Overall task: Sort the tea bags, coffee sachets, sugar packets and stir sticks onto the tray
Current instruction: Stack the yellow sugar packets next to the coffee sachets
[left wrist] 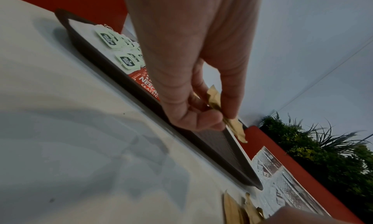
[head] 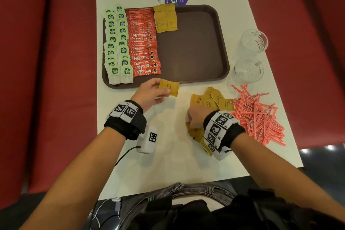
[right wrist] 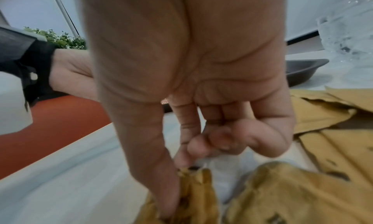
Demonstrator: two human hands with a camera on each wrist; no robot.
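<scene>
Both arms were bare; each wrist wore a thick black band (head: 125,124) with white squares printed in black blocky patterns; a small white box (head: 147,140) with a thin black cable hung from the left band, lower left of middle; grey jeans (head: 186,190) showed at the bottom.

One tray (head: 220,43). Two glasses (head: 254,40). Tea bags (head: 117,43): two columns on tray, roughly ten each, overlapped. Coffee sachets (head: 143,43): one overlapped column, exact count unclear. Sugar packets (head: 165,17): about four on tray, one at tray's near edge, several loose on table (head: 168,164). Stir sticks (head: 257,114): heap, too many to count.
</scene>
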